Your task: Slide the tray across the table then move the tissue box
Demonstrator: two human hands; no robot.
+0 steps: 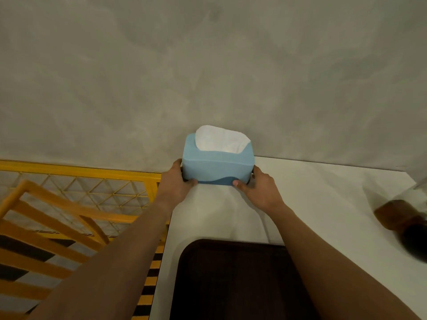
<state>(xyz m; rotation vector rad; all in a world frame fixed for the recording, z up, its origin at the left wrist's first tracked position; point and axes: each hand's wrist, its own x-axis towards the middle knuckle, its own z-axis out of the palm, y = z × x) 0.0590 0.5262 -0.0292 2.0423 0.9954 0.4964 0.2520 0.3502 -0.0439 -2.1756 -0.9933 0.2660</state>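
Now both hands, left hand [179, 181] and right hand [258, 188], clasp the tissue box [217, 165] between them.

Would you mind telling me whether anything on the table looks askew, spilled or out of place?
Nothing is clearly wrong. The tissue box sits level at the table's far left corner, both hands in a grip on its ends. The dark tray lies flat. Only the brown object at the right is too blurred to judge.

The box [217, 166] sits at the table's [323, 204] far left corner between both hands, tray [238, 280] nearer, chair [46, 227] left.
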